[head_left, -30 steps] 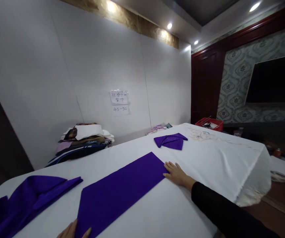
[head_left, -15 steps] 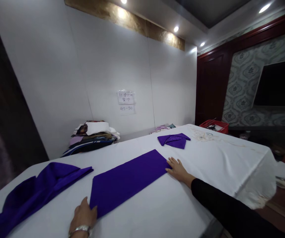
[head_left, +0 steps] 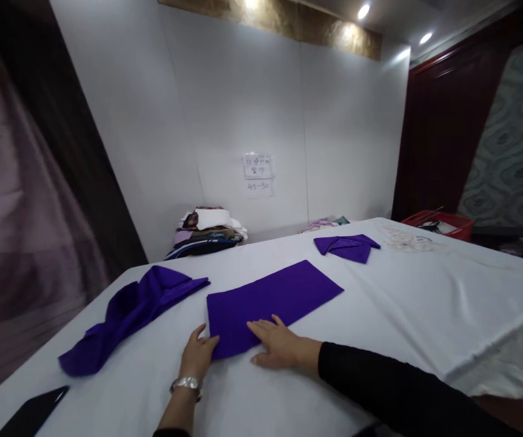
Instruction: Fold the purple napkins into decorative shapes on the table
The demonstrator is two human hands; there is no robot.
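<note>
Purple cloth [head_left: 275,294]: hands [head_left: 277,345] at near edge, white tablecloth [head_left: 393,303] all round.

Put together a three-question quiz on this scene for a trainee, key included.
1. On which of the person's wrists is the silver bracelet?
2. True or false: the right hand touches the flat purple cloth.
3. In the view, where does the rumpled purple cloth lie relative to the flat one? A) to its left B) to its right C) on top of it

Key: 1. Left; 2. True; 3. A
</note>
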